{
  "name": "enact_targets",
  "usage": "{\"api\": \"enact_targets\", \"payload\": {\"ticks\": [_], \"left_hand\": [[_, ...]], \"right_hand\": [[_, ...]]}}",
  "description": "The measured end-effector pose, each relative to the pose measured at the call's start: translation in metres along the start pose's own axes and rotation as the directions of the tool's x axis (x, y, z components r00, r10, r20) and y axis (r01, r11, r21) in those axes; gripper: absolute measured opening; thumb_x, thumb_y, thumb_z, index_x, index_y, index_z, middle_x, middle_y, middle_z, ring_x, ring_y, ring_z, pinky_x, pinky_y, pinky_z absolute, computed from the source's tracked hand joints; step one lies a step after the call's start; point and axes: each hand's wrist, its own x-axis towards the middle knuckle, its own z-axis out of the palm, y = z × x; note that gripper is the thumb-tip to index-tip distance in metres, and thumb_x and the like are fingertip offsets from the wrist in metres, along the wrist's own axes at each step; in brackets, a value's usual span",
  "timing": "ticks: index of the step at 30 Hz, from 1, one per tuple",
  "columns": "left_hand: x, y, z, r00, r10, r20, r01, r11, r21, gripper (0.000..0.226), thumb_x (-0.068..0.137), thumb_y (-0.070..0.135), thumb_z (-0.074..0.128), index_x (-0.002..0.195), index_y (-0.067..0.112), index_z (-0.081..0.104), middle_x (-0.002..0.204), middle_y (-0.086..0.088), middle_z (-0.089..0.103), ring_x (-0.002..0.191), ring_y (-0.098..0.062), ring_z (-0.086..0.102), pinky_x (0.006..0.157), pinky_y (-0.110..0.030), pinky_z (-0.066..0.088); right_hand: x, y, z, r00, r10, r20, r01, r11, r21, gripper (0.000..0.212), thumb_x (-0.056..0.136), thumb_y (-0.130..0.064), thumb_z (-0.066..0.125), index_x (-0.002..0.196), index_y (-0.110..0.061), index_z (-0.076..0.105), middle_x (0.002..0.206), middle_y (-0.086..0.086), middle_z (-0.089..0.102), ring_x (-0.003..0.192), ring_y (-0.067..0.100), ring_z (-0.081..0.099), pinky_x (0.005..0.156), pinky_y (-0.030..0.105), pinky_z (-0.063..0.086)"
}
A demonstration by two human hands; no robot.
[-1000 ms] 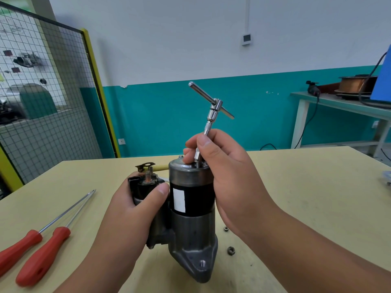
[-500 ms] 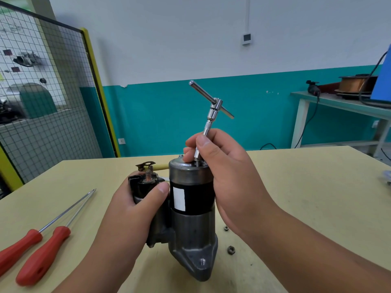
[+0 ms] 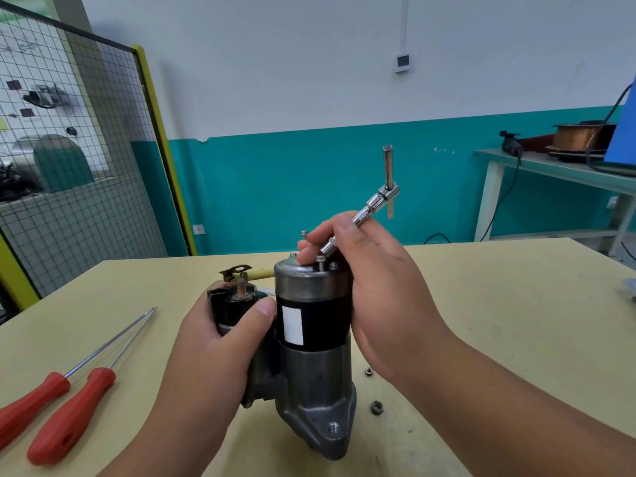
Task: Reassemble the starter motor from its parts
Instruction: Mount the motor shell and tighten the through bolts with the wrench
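The starter motor (image 3: pixel 313 339) is standing upright on the worktop (image 3: pixel 481 321). The left hand (image 3: pixel 220 342) is gripping its small black side part at nine o'clock. The right hand (image 3: pixel 375 287) fingers (image 3: pixel 318 237) are pinching a shiny T-handle wrench (image 3: pixel 371 204), which is leaning toward two o'clock just above a bolt (image 3: pixel 320 261) on top. Two red screwdrivers (image 3: pixel 65 407) are lying at eight o'clock.

You have one starter motor (image 3: pixel 315 373), one T-handle socket wrench (image 3: pixel 375 201), two red-handled screwdrivers (image 3: pixel 31 404) (image 3: pixel 72 414) and two loose nuts (image 3: pixel 369 371) (image 3: pixel 377 406).

L grip (image 3: pixel 213 342) & R grip (image 3: pixel 385 297): bare hands, bare forearms; thumbnails short, trimmed.
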Motion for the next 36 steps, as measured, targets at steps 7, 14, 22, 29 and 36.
{"api": "enact_targets", "payload": {"ticks": [7, 14, 22, 29, 36], "left_hand": [[0.002, -0.002, 0.000, 1.000, 0.006, 0.019, -0.005, 1.000, -0.027, 0.019, 0.074, 0.051, 0.072, 0.092, 0.045, 0.075, 0.084, 0.003, 0.079, 0.070, -0.029, 0.080, 0.040, -0.031, 0.051], [0.000, -0.001, -0.002, 0.998, 0.047, 0.044, -0.047, 0.999, -0.004, 0.031, 0.069, 0.058, 0.074, 0.098, 0.048, 0.073, 0.086, 0.008, 0.078, 0.073, -0.019, 0.078, 0.042, -0.029, 0.053], [0.000, -0.002, -0.002, 0.995, 0.086, 0.055, -0.088, 0.996, 0.033, 0.042, 0.062, 0.070, 0.068, 0.099, 0.050, 0.071, 0.085, 0.012, 0.077, 0.078, -0.023, 0.078, 0.047, -0.031, 0.051], [0.000, -0.003, -0.001, 0.998, 0.045, 0.042, -0.044, 0.998, -0.039, 0.027, 0.068, 0.054, 0.077, 0.094, 0.046, 0.074, 0.085, 0.008, 0.077, 0.075, -0.015, 0.078, 0.047, -0.036, 0.061], [0.000, 0.000, 0.000, 0.998, 0.046, 0.041, -0.046, 0.999, -0.006, 0.016, 0.073, 0.051, 0.072, 0.089, 0.050, 0.073, 0.085, 0.011, 0.077, 0.075, -0.011, 0.077, 0.049, -0.032, 0.061]], "right_hand": [[-0.002, -0.002, -0.001, 0.998, -0.061, 0.026, 0.065, 0.984, -0.164, 0.039, 0.100, -0.055, 0.043, 0.079, -0.033, 0.068, 0.091, -0.003, 0.074, 0.100, 0.021, 0.070, 0.084, 0.028, 0.060], [-0.001, -0.016, -0.003, 0.990, -0.096, 0.106, 0.125, 0.942, -0.311, 0.039, 0.099, -0.053, 0.046, 0.083, -0.024, 0.067, 0.092, 0.001, 0.070, 0.091, 0.017, 0.067, 0.084, 0.036, 0.055], [0.001, -0.015, -0.004, 0.997, -0.022, 0.081, 0.041, 0.969, -0.245, 0.040, 0.097, -0.054, 0.047, 0.072, -0.031, 0.067, 0.089, 0.000, 0.073, 0.092, 0.021, 0.067, 0.100, 0.056, 0.053], [0.000, -0.012, -0.003, 0.996, -0.046, 0.081, 0.069, 0.949, -0.307, 0.036, 0.101, -0.047, 0.043, 0.083, -0.030, 0.070, 0.087, -0.007, 0.071, 0.080, 0.004, 0.063, 0.077, 0.031, 0.049], [-0.001, -0.009, -0.001, 0.995, -0.070, 0.066, 0.084, 0.965, -0.249, 0.033, 0.098, -0.048, 0.050, 0.085, -0.025, 0.069, 0.082, -0.010, 0.069, 0.079, 0.003, 0.064, 0.075, 0.026, 0.056]]}}
